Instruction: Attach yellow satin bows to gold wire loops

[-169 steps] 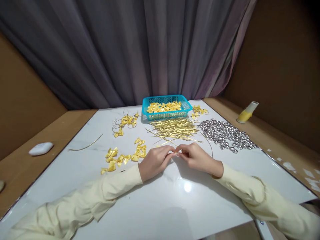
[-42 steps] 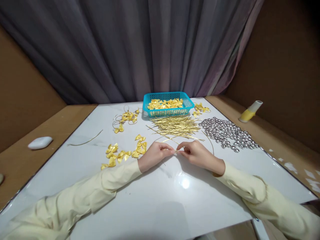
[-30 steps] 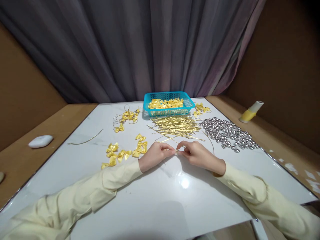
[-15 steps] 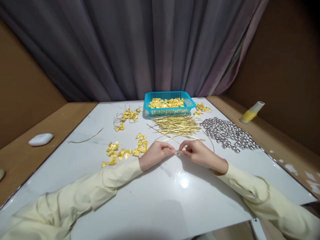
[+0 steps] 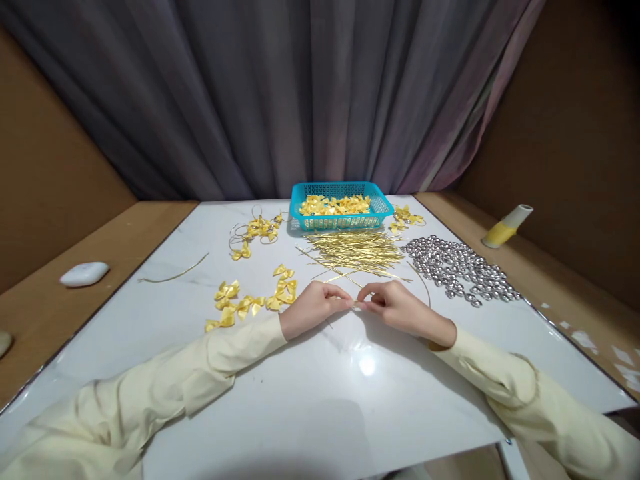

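Observation:
Over the middle of the white table, my left hand (image 5: 320,307) and my right hand (image 5: 395,308) meet with fingertips almost touching. Both are closed in a pinch on a thin gold cord (image 5: 356,303), of which only a short bit shows between the fingers. A thin cord end sticks out below my left fingers. Just beyond my hands lies a pile of straight gold cords (image 5: 357,252). Left of my left hand are several loose yellow satin bows (image 5: 243,307). A curved cord (image 5: 424,283) runs beside my right hand; whether it joins the held one I cannot tell.
A turquoise basket (image 5: 342,222) of yellow bows stands at the back. Looped cords with bows (image 5: 263,229) lie left of it, more bows (image 5: 406,217) right. Silver beads (image 5: 457,267) spread at right. A single cord (image 5: 173,272), a white case (image 5: 84,274) and a yellow-wrapped tube (image 5: 507,227) lie outward.
Both hands keep their pinch in nearly the same place, with a little more gold showing between the fingertips. The whole view has shifted slightly.

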`<state>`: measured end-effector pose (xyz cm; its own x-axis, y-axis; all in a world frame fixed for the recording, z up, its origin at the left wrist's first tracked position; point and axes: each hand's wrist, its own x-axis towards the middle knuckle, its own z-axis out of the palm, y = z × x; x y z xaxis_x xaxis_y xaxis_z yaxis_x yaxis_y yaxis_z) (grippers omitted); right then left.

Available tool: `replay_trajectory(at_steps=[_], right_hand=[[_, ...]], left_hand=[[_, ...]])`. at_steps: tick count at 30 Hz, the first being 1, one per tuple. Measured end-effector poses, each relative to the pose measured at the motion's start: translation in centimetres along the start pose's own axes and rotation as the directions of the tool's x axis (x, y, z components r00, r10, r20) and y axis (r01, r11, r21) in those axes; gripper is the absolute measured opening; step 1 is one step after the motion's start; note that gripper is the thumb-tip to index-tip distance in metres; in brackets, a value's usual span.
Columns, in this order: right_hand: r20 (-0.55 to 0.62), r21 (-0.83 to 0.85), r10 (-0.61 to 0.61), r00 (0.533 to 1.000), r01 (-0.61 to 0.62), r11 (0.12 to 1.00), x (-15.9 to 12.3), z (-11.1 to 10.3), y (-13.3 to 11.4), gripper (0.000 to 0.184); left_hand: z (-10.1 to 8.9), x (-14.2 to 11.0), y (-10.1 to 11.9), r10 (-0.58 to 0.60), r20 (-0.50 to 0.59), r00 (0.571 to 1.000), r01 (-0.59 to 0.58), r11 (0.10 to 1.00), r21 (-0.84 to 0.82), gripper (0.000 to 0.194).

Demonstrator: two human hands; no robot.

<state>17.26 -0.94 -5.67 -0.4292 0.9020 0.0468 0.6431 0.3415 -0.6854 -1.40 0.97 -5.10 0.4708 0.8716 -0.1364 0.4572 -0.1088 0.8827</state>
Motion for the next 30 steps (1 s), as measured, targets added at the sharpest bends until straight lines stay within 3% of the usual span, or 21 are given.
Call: replay_trajectory(at_steps=[8, 16, 30], right_hand=[[-0.036, -0.018, 0.005, 0.999, -0.006, 1.000, -0.09, -0.22, -0.05, 0.010], [-0.001, 0.093, 0.109, 0.994, -0.108, 0.990, -0.01, -0.43, -0.51, 0.016], [0.018, 0.084, 0.078, 0.997, -0.080, 0.993, 0.06, -0.32, -0.55, 0.019]], left_hand=[[0.11, 0.06, -0.13, -0.005, 0.000, 1.000, 0.005, 0.999, -0.047, 0.022], [0.09, 0.04, -0.37, -0.011, 0.012, 1.000, 0.012, 0.997, -0.072, 0.024], [0.10, 0.07, -0.22, -0.003, 0.008, 1.000, 0.003, 0.999, -0.054, 0.020]])
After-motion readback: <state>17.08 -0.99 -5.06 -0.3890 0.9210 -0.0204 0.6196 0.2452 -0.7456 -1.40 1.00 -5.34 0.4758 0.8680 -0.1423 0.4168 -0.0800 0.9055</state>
